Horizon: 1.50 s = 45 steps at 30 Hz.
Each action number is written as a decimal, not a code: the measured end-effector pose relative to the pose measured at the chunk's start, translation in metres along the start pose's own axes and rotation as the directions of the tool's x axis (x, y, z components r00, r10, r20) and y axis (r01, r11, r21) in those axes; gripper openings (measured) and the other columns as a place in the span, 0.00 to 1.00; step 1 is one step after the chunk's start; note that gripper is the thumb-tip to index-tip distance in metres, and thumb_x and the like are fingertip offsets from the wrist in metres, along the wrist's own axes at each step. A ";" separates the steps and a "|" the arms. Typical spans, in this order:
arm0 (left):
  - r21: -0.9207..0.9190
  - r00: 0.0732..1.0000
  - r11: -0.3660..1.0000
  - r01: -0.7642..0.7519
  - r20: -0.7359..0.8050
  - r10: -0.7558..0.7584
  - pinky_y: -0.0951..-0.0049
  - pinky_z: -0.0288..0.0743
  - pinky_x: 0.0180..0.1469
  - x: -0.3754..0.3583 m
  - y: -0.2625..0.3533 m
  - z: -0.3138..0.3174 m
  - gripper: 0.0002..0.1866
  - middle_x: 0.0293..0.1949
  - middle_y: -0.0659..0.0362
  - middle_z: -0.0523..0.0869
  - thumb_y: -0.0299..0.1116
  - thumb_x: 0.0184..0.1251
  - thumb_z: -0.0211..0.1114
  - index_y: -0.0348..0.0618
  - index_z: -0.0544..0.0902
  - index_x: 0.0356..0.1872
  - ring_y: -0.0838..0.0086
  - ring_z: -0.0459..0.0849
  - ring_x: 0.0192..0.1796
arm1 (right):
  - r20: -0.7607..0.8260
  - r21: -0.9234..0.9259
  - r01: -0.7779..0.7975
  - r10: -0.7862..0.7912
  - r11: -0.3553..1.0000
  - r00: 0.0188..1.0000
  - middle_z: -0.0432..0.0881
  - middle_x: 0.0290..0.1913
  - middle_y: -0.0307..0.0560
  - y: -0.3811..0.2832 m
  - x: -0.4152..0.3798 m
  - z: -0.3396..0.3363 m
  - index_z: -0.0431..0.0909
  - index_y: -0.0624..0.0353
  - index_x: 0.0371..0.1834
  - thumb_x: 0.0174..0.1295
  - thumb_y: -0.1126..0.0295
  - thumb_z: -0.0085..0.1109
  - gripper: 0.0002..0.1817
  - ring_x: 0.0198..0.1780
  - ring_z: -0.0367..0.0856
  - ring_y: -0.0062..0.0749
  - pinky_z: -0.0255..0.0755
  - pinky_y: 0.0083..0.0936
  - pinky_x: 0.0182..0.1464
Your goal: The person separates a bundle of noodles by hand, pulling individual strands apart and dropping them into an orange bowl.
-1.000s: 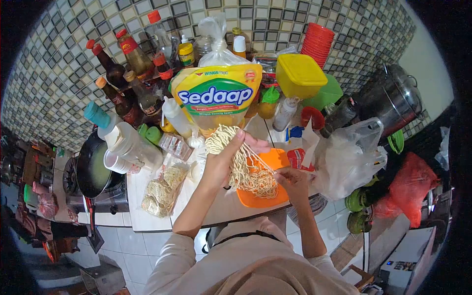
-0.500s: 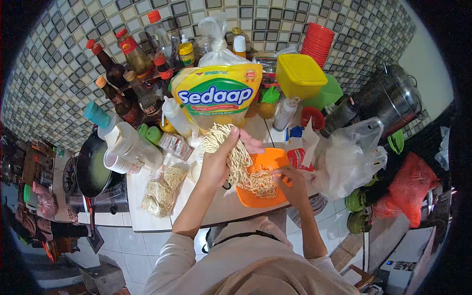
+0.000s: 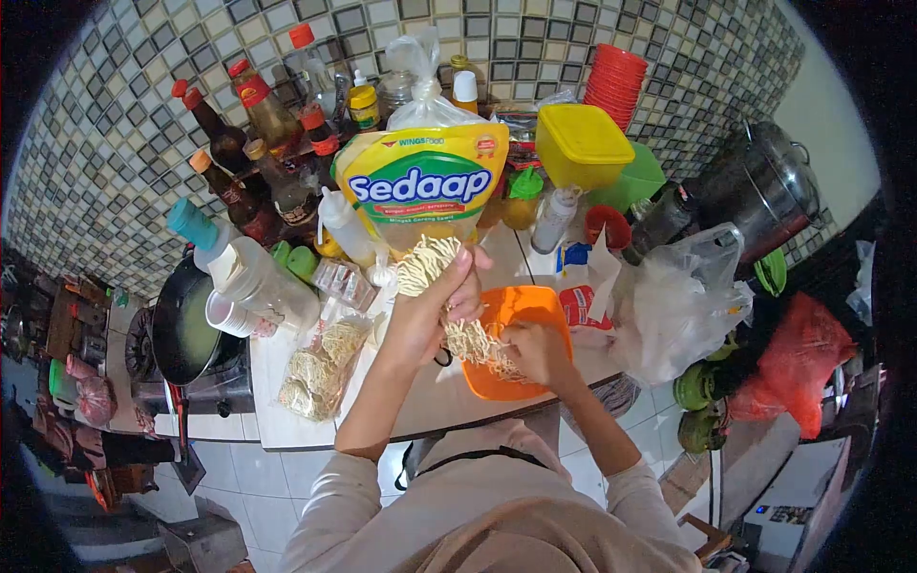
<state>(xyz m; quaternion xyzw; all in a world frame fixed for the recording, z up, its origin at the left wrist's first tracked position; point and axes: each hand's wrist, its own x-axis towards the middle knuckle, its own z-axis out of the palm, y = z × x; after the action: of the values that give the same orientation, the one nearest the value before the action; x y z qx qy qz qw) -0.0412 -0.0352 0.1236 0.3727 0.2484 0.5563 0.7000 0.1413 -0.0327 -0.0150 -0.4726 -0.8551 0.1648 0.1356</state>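
My left hand (image 3: 435,310) is wrapped round a block of dried noodles (image 3: 427,265), part of it sticking out above my thumb and part below my fingers. An orange plastic bowl (image 3: 497,387) stands on the table just right of that hand. Over this bowl, my right hand (image 3: 538,353) is closed on the lower end of the noodles (image 3: 478,346). Its fingertips are partly hidden, and so is the bowl's inside. Left of my left forearm lies a clear bag of dried noodles (image 3: 320,372).
Behind my hands stands a yellow Sedaap oil pouch (image 3: 420,181), beside a white squeeze bottle (image 3: 344,229). Dark sauce bottles (image 3: 229,143) crowd the back left. A wok (image 3: 186,325) sits on the stove at left. A white plastic bag (image 3: 678,306) lies at right.
My right hand has moved left over the orange bowl and closed on the noodles' lower end. The fingers of my left hand have curled round the block.
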 end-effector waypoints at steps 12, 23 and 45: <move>-0.028 0.988 0.999 0.026 0.151 -0.022 0.82 0.55 0.22 -0.013 0.027 -0.008 0.13 0.14 0.68 0.59 0.39 0.66 0.45 0.38 0.69 0.34 0.85 0.58 0.15 | -0.130 0.468 0.044 0.020 0.883 0.991 0.79 0.27 0.46 -0.016 0.001 -0.100 0.77 0.63 0.27 0.52 0.65 0.55 0.11 0.29 0.76 0.33 0.67 0.26 0.33; 0.153 1.000 0.988 0.023 -0.009 -0.021 0.83 0.59 0.22 -0.003 0.003 0.001 0.12 0.16 0.67 0.67 0.38 0.62 0.53 0.38 0.74 0.32 0.85 0.64 0.18 | -0.008 0.492 -0.053 0.065 0.869 0.998 0.77 0.26 0.41 -0.031 0.002 -0.123 0.77 0.63 0.29 0.55 0.63 0.54 0.12 0.28 0.72 0.21 0.66 0.21 0.32; 0.196 0.999 0.980 -0.036 0.031 0.031 0.83 0.60 0.28 0.003 -0.064 0.009 0.24 0.21 0.65 0.70 0.52 0.67 0.36 0.42 0.72 0.31 0.85 0.66 0.25 | -0.107 0.685 0.041 0.046 0.727 0.993 0.74 0.17 0.40 -0.082 0.022 -0.156 0.72 0.65 0.29 0.57 0.68 0.50 0.10 0.20 0.70 0.16 0.63 0.18 0.23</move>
<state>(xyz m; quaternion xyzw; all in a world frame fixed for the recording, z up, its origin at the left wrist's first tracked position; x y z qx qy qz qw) 0.0040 -0.0412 0.0778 0.4518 0.2859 0.5354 0.6538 0.1276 -0.0311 0.1625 -0.3990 -0.7236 0.4413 0.3500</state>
